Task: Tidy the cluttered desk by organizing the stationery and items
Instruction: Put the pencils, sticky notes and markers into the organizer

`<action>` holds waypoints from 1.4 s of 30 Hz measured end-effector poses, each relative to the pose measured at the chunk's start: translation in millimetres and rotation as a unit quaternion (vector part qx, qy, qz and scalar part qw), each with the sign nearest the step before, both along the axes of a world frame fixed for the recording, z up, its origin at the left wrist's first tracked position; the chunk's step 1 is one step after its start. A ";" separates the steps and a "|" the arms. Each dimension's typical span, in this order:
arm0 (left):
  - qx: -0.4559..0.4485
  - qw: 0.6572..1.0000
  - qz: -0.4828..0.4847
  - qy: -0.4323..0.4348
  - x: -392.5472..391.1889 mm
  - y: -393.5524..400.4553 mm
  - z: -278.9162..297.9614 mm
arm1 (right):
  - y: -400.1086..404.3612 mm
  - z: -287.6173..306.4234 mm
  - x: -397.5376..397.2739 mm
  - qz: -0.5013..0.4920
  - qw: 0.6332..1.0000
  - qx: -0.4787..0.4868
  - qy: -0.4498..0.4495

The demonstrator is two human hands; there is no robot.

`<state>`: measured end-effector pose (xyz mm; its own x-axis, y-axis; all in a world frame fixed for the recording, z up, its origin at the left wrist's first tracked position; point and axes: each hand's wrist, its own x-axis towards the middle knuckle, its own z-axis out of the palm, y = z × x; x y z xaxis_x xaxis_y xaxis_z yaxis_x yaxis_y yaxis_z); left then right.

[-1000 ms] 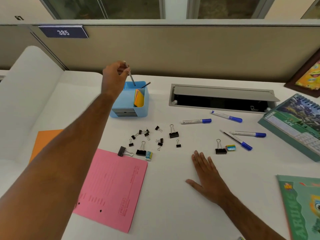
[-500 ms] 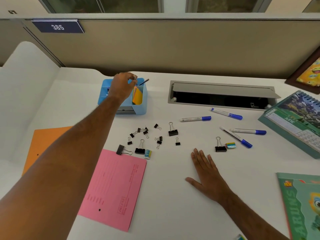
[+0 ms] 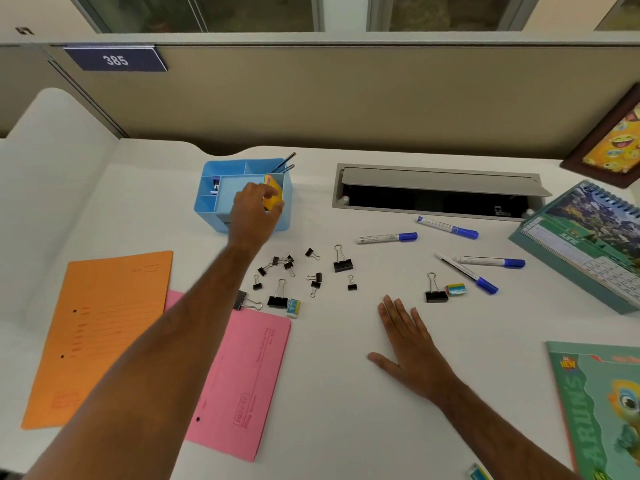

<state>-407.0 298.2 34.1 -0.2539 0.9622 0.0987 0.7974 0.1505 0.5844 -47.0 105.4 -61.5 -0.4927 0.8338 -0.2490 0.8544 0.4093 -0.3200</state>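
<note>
A white desk [image 3: 329,393] seen from above, with a blue organizer [image 3: 221,199] as the landmark near its back edge. The left hand [image 3: 254,216] hovers over the organizer's front right corner, fingers loosely curled and holding nothing, right beside the yellow sticky notes [image 3: 273,195] standing in its right compartment. Two dark pens [image 3: 285,165] lean out of the back right compartment. The right hand [image 3: 410,344] lies flat and spread on the desk, well to the front right of the organizer. Just in front of the organizer, black binder clips [image 3: 343,263] lie scattered with a small eraser [image 3: 293,308] among them. To the organizer's right lie four blue-capped markers [image 3: 386,238], another clip and a second eraser [image 3: 457,289]. An orange folder [image 3: 100,327] and a pink folder [image 3: 249,382] lie to the front left. Most of the stationery is still loose. Likely risks: the left forearm crosses low over the clips and could sweep them apart or off the desk; a careless reach could tip the light organizer; round markers may roll if nudged.
</note>
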 end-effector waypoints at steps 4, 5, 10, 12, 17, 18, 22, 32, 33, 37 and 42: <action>-0.001 1.000 -0.016 0.027 13.9 -18.5 -7.8 | 0.4 0.2 -0.1 0.000 1.000 -0.002 0.000; -0.003 0.999 -0.018 0.039 16.7 -21.5 -8.7 | 0.3 0.6 0.1 -0.001 1.000 -0.003 0.001; -0.012 0.997 -0.001 0.082 23.1 -30.0 -6.3 | 0.6 1.0 -0.1 -0.002 1.000 -0.007 0.002; -0.010 0.996 0.000 0.092 23.9 -32.3 -3.7 | 1.5 0.7 -0.1 -0.001 1.000 -0.004 0.006; -0.015 0.995 0.001 0.097 19.8 -41.2 -4.9 | 1.2 -0.7 0.4 -0.005 1.000 -0.003 0.016; -0.017 0.995 0.003 0.095 19.6 -43.0 -4.7 | 1.5 -1.1 0.7 -0.005 1.000 -0.006 0.018; -0.004 0.996 0.007 0.092 21.7 -51.2 -3.7 | 5.3 1.1 3.3 -0.014 0.998 -0.028 0.057; 0.045 0.992 -0.109 0.048 82.7 -54.6 -21.3 | 73.2 39.6 50.5 -0.241 0.957 0.055 0.151; 0.037 0.991 -0.124 0.042 93.5 -52.1 -22.9 | 80.6 42.4 57.8 -0.262 0.952 0.056 0.147; -0.005 0.980 -0.194 0.041 138.9 -41.5 -27.0 | 100.1 45.1 84.0 -0.318 0.939 0.056 0.119; -0.045 0.964 -0.253 0.072 181.3 -21.9 -35.7 | 102.1 37.7 102.6 -0.336 0.933 0.092 0.091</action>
